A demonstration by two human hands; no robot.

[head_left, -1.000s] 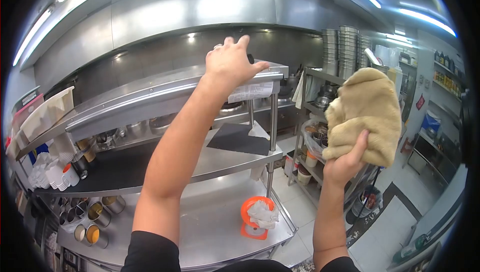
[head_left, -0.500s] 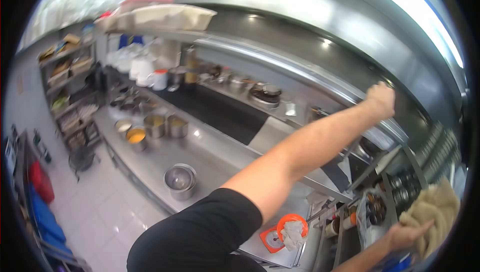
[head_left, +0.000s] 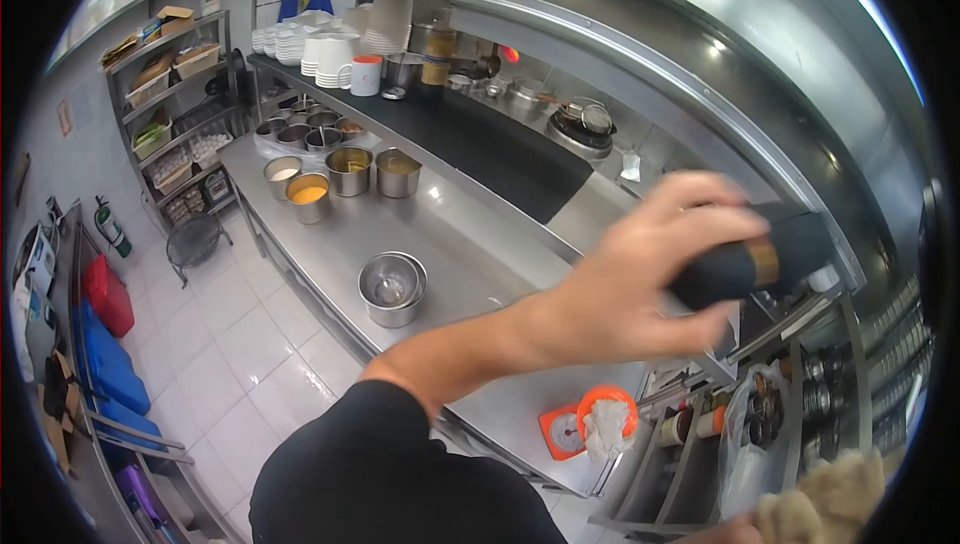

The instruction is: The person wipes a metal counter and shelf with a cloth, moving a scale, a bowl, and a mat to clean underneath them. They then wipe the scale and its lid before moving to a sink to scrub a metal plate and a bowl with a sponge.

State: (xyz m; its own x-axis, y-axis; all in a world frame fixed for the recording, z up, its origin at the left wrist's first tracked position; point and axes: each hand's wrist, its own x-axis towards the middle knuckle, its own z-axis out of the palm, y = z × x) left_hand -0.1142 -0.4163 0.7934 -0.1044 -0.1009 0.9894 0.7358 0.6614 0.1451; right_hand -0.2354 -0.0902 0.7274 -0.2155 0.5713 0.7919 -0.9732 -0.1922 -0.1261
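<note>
My left hand (head_left: 665, 269) is raised over the right part of the steel counter, its fingers wrapped round a dark cylindrical object (head_left: 765, 254) with a gold-brown band. This hand and the object are blurred by motion. At the bottom right edge my right hand (head_left: 738, 532) shows only in part, closed on a beige cloth (head_left: 825, 504). Below my left forearm stands an orange scale (head_left: 563, 433), beside an orange bowl (head_left: 607, 414) with white crumpled material in it.
Nested steel bowls (head_left: 392, 289) stand on the steel counter (head_left: 450, 234). Farther back are pots, one with orange liquid (head_left: 307, 197). A raised shelf (head_left: 490, 154) runs along the counter, with white cups (head_left: 330, 61). A rack with jars (head_left: 700, 424) stands at the right.
My left hand has come down and inward from the upper shelf edge, and the dark object now shows in it. My right hand and the cloth sit lower in view. The view has shifted.
</note>
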